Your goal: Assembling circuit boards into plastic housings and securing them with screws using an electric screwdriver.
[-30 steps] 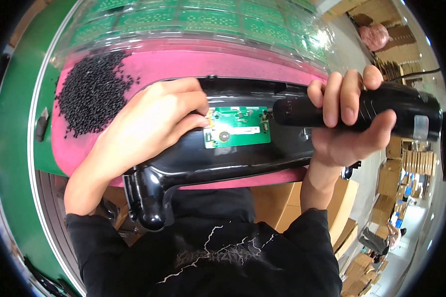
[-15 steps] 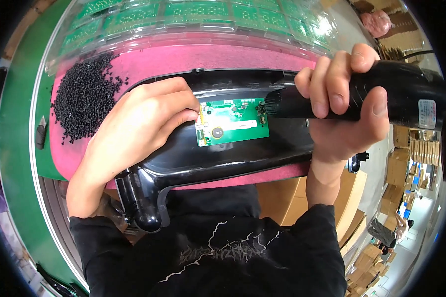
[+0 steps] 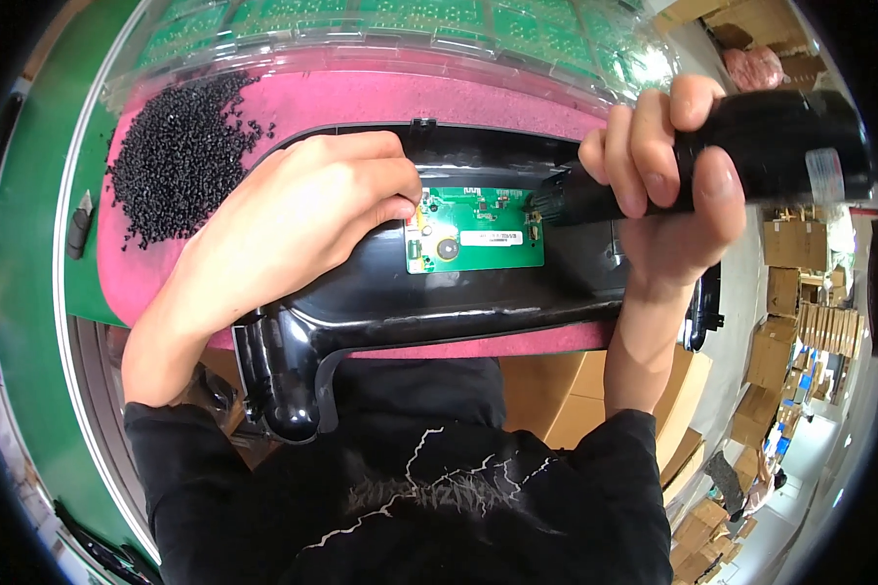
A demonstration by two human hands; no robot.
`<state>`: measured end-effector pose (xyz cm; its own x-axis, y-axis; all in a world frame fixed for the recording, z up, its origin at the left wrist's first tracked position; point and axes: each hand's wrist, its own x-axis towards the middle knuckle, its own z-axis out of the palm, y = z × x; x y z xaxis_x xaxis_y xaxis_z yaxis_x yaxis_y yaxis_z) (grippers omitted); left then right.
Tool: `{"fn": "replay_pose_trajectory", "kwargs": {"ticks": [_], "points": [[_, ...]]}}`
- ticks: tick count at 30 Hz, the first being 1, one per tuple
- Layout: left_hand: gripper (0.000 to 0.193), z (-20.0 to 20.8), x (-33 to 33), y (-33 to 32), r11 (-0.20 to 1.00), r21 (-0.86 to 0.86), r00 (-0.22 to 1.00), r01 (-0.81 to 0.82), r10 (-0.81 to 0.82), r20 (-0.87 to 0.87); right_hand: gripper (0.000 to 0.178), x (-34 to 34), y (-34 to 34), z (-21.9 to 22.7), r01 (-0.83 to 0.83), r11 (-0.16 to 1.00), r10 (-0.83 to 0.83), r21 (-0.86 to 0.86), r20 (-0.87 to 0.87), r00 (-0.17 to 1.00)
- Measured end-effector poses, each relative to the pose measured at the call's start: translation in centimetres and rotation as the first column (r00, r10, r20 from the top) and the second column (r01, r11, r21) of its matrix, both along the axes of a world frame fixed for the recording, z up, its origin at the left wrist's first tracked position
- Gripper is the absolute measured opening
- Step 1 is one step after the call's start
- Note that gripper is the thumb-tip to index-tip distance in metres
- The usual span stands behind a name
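A green circuit board (image 3: 478, 255) lies inside a large black plastic housing (image 3: 458, 302). At the board's left edge is my left hand (image 3: 302, 210), its thumb and fingers pressed together over the upper left corner, by a pale connector; whatever they pinch is hidden. My right hand (image 3: 668, 185) is wrapped round a thick black electric screwdriver (image 3: 771, 146). The tool lies tilted, its narrow ribbed nose over the board's upper right corner and its thick back end toward the right. The bit itself cannot be made out.
A pile of small black screws (image 3: 180, 161) lies on the pink mat (image 3: 361, 97), left of the housing. Clear plastic trays (image 3: 361, 44) with green boards stand behind. A cutter knife (image 3: 80, 226) is at the far left. Cardboard boxes (image 3: 800, 244) are stacked at the right.
The whole view has shifted slightly. The screwdriver's back end has swung a little up and leftward, while its nose keeps to the same board corner. My left hand stays at the board's left edge.
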<state>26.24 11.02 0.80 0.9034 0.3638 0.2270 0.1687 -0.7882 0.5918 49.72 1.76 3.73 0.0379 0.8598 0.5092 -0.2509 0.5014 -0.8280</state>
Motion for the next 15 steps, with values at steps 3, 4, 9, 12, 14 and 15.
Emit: {"fn": "replay_pose_trajectory", "kwargs": {"ticks": [3,4,9,12,14,15], "points": [[0.01,0.17,0.02,0.06,1.0,-0.006,1.0,0.008,-0.008,-0.003,0.027,-0.23,0.1,0.18,0.044,0.999,-0.044,-0.029,-0.004,0.999],[0.01,0.05,0.0,0.08,1.0,-0.003,1.0,0.009,-0.009,0.012,0.026,-0.51,-0.19,0.44,0.117,0.99,-0.106,-0.074,0.136,0.985],[0.01,-0.14,-0.06,0.0,1.0,0.011,1.0,0.001,-0.001,0.026,0.026,-0.46,-0.02,-0.16,0.174,0.984,-0.172,-0.021,0.078,0.982],[0.01,-0.04,-0.01,-0.17,1.0,0.016,1.0,-0.006,0.006,0.014,0.026,-0.45,-0.08,-0.26,0.087,0.995,-0.087,0.037,-0.02,0.996],[0.01,-0.02,0.0,-0.08,1.0,0.01,1.0,0.0,0.0,0.01,0.026,-0.63,-0.05,-0.06,0.05,0.998,-0.049,0.037,-0.02,0.999],[0.01,-0.03,0.01,-0.11,1.0,0.01,1.0,-0.001,0.001,0.011,0.026,-0.73,-0.15,0.08,0.065,0.998,-0.065,0.006,0.119,0.991]]}}
